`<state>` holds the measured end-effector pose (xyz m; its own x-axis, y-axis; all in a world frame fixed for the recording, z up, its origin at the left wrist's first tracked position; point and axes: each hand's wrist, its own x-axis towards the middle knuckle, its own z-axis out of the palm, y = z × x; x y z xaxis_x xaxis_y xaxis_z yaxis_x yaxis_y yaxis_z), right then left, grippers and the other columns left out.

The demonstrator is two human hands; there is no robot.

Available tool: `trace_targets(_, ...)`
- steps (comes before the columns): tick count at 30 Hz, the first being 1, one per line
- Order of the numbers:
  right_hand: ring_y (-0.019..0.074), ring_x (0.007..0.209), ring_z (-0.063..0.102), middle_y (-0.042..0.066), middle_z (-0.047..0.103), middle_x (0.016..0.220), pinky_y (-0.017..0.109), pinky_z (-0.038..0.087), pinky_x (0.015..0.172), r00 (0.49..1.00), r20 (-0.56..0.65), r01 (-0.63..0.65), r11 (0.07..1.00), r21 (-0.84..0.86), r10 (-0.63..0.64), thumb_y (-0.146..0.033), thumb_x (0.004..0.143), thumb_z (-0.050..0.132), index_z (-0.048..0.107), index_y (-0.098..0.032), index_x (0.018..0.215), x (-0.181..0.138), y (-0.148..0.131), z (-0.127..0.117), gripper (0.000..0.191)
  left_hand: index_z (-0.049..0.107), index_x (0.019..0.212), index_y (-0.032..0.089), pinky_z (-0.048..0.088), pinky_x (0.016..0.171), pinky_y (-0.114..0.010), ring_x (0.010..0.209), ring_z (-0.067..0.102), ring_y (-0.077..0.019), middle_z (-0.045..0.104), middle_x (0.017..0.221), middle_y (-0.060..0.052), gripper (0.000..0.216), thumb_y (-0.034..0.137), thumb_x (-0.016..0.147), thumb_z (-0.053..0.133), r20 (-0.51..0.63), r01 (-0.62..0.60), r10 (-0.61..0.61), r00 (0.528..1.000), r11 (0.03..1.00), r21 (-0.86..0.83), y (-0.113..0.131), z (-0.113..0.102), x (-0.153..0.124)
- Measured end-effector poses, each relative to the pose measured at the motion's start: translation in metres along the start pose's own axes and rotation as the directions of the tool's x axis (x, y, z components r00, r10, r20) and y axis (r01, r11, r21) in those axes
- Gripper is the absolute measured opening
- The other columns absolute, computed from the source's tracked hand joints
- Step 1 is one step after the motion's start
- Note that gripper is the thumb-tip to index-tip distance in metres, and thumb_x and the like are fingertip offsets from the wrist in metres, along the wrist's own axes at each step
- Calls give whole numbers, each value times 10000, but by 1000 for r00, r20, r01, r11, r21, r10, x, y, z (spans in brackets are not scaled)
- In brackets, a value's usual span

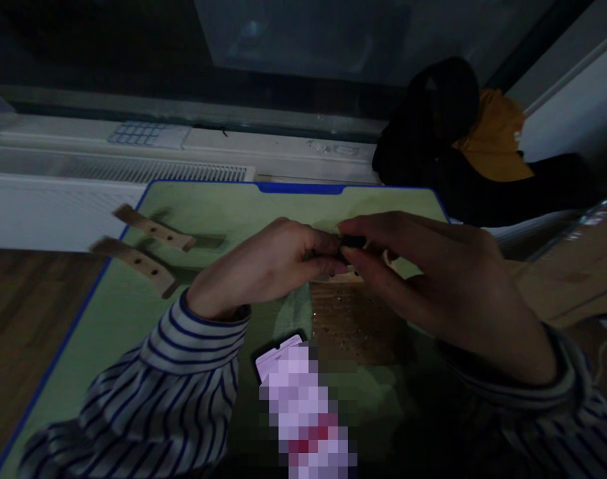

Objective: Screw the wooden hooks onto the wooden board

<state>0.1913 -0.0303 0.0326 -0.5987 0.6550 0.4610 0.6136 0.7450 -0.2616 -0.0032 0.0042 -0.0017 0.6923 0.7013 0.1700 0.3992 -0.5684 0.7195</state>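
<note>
My left hand (pixel 283 256) and my right hand (pixel 423 266) meet over the middle of the green table. Between the fingertips of both is a small dark piece (pixel 352 241), whose kind I cannot make out; thumb and fingers pinch it from each side. Just under the fingers, a pale wooden strip with dark holes (pixel 328 277) lies along the far edge of a brown wooden board (pixel 353 326). Wet-looking specks dot that board. Off to the left are two curved wooden pieces with holes, one farther back (pixel 154 230) and one nearer (pixel 138 263).
The green table (pixel 223 203) has a blue rim. A lit phone (pixel 283 352), its screen pixelated, lies in front of the board. Behind the table are a radiator (pixel 164 169) and a window sill. Black cloth (pixel 423 126) and an orange cloth (pixel 498 136) are piled at the back right.
</note>
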Motion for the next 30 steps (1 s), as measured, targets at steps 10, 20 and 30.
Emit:
trace_targets(10,105,828,635,16,662,978,182,497,710,1000,0,-7,1000,-14,7,-220,846,569,576,-146,1089,0,0,0,255,671,812,193,420,566,-172,668,625,-101,681,720,48,159,324,823,582,-48,-13,16,999,999,48,0,-1,-1)
trace_targets(20,101,795,629,14,661,926,178,473,600,999,-32,-9,999,-36,7,-240,841,582,583,-143,1060,0,0,2,240,670,830,190,412,553,-167,665,629,-93,684,720,45,139,287,837,571,-36,-19,21,999,998,59,1,-2,0)
trace_targets(30,101,750,627,26,667,975,191,489,637,1000,-18,-22,1000,18,22,-218,830,577,576,-149,1088,0,-2,1,267,679,846,197,429,597,-164,735,646,-101,705,787,44,154,308,835,572,-20,9,-8,1000,999,36,2,-3,-1)
